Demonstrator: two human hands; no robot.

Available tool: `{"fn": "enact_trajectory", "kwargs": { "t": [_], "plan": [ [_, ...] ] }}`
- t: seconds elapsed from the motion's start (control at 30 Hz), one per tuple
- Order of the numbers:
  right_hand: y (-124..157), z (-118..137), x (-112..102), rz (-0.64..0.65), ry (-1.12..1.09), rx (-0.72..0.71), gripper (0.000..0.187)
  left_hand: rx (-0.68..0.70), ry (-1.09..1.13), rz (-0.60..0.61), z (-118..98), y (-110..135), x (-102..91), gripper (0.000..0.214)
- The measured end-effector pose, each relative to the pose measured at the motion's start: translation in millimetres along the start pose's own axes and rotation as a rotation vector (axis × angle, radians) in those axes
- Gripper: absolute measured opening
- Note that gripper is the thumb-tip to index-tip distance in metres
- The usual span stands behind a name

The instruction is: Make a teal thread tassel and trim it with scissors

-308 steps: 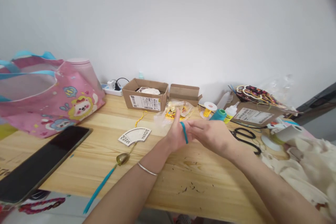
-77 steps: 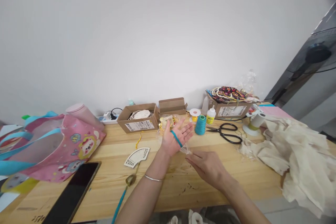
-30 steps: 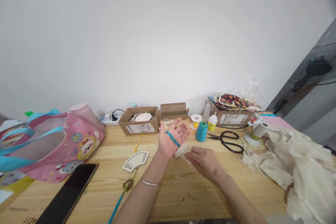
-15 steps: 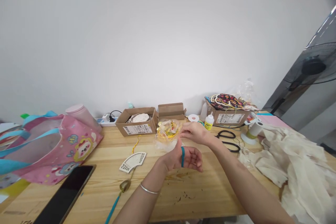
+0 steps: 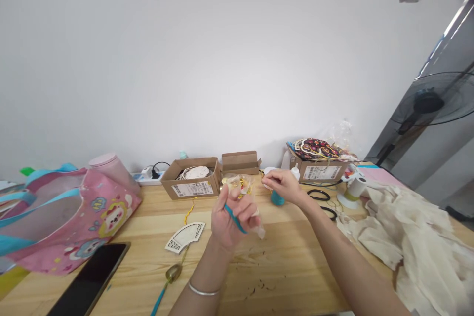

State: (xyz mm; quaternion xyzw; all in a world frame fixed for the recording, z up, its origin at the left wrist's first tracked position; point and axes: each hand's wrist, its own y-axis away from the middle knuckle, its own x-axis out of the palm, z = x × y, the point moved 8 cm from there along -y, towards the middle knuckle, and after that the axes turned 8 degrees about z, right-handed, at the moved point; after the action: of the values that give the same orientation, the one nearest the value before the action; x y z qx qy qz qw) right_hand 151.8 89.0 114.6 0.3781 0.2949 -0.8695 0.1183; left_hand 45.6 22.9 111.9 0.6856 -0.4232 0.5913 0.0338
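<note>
My left hand (image 5: pixel 234 217) is raised over the table, palm up, fingers curled, with a band of teal thread (image 5: pixel 236 218) looped across it. To its right, my right hand (image 5: pixel 283 185) holds its thumb and fingertips pinched together; whatever is between them is too fine to make out. Just below the right hand stands a teal spool (image 5: pixel 277 198), partly hidden. Behind the left hand lies a clear plastic bag (image 5: pixel 240 180) with yellow cords. On the left, a pale fan-shaped cutout (image 5: pixel 185 236) is strung with a brass-coloured bead (image 5: pixel 173 272) and a teal tassel (image 5: pixel 159 301).
Along the wall are a small cardboard box (image 5: pixel 190 188) and a fuller box (image 5: pixel 320 172). Black-handled scissors (image 5: pixel 319 194) and crumpled cream cloth (image 5: pixel 418 237) lie to the right. A phone (image 5: pixel 89 279) and a pink bag (image 5: pixel 107 207) occupy the left.
My hands have moved apart: the left shifted left and turned upward, the right moved slightly right. The teal spool now shows beneath the right hand.
</note>
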Motion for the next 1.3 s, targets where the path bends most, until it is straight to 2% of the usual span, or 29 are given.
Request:
{"fn": "enact_trajectory", "kwargs": {
  "t": [0.1,0.27,0.43,0.5,0.57,0.67,0.77,0.87,0.97,1.03,1.13,1.2,1.3],
  "plan": [
    [11,12,20,0.105,0.125,-0.053,0.027,0.125,-0.02,-0.17,-15,-1,-17.3,0.044],
    [37,29,54,0.215,0.275,-0.127,0.026,0.243,-0.109,-0.355,-30,-8,-48.9,0.061],
    [46,44,55,0.243,0.41,-0.17,0.026,0.304,-0.163,-0.463,-34,-10,-79.5,0.057],
    [44,50,49,0.24,0.432,-0.183,0.024,0.263,-0.2,-0.468,-30,-12,-86.1,0.055],
    [38,54,42,0.242,0.437,-0.182,0.02,0.166,-0.236,-0.441,-20,-14,-88.0,0.057],
    [22,57,34,0.283,0.432,-0.193,0.016,-0.072,-0.281,-0.383,7,-15,-86.5,0.069],
    [2,54,27,0.33,0.404,-0.198,0.016,-0.299,-0.344,-0.264,33,-11,-81.5,0.084],
    [-15,47,22,0.34,0.315,-0.195,0.017,-0.47,-0.399,-0.151,52,-6,-78.3,0.082],
    [-23,37,24,0.321,0.195,-0.171,0.019,-0.578,-0.456,-0.069,59,-2,-71.2,0.072],
    [-23,26,30,0.314,0.119,-0.135,0.022,-0.578,-0.471,0.008,58,-5,-56.9,0.063],
    [-24,7,30,0.28,0.012,-0.051,0.027,-0.446,-0.435,0.094,45,-13,-28.4,0.053],
    [-29,-4,15,0.22,-0.042,0.008,0.03,-0.371,-0.424,0.092,35,-16,-15.6,0.054],
    [-43,-8,-28,0.135,-0.071,0.036,0.033,-0.309,-0.445,0.071,26,-12,-8.1,0.057]
  ]
}}
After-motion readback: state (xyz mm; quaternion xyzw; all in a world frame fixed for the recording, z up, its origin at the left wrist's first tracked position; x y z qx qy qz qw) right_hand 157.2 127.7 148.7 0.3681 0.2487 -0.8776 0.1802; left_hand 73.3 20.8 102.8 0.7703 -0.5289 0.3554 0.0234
